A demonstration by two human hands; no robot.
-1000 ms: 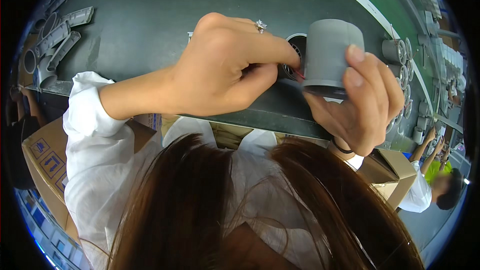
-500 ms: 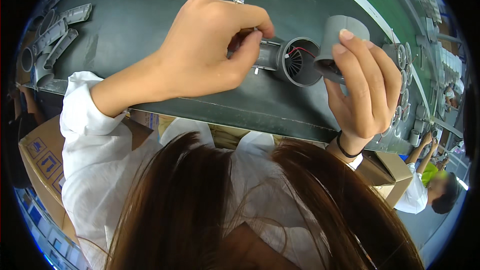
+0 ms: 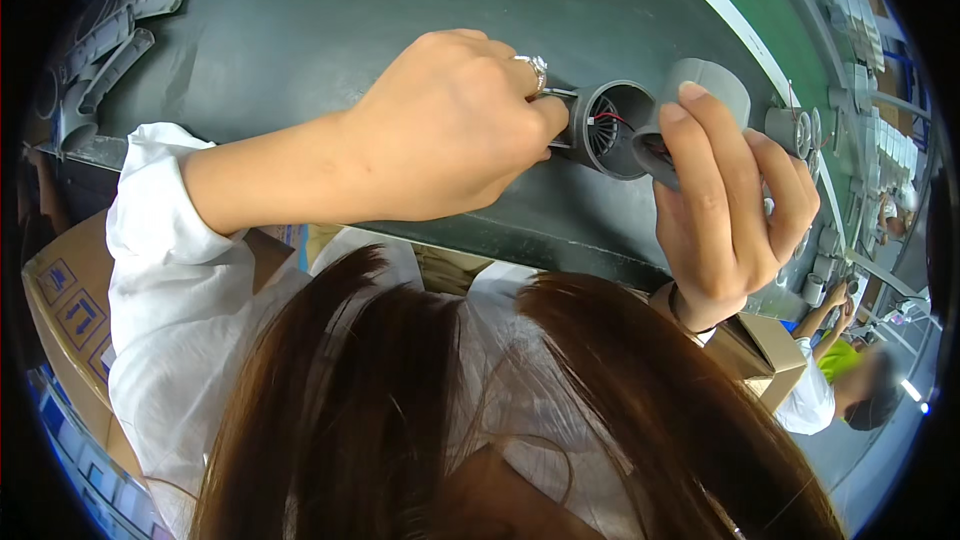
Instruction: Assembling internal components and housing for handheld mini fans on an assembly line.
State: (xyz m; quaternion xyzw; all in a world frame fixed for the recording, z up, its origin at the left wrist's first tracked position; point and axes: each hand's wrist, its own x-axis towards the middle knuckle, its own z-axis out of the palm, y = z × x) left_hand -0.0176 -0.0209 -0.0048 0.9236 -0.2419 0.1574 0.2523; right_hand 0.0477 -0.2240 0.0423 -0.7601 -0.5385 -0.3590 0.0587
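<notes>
My left hand [image 3: 455, 130], wearing a ring, is closed with the knuckles up over the handle end of a grey plastic housing [image 3: 583, 130]. The fingertips are mostly hidden beneath the hand. The housing lies on the table; inside its round barrel show dark fan-like ribs and a red wire with a small white connector. My right hand [image 3: 735, 205] holds a short grey cylindrical sleeve [image 3: 712, 85] between thumb and fingers, just right of the barrel. The sleeve is tilted, its dark open end facing down and left toward the barrel.
Curved grey half-shells [image 3: 117, 70] lie piled on the dark green table [image 3: 300, 20] at far left. Round grey parts with wires [image 3: 790, 130] stand at right. Cardboard boxes [image 3: 75, 305] flank me below the table edge. Another person [image 3: 810, 395] works farther right.
My left hand has moved right and lowered from a raised pinch onto the housing's handle end. My right hand and the sleeve have shifted slightly right and toward me; the view has shifted a little too.
</notes>
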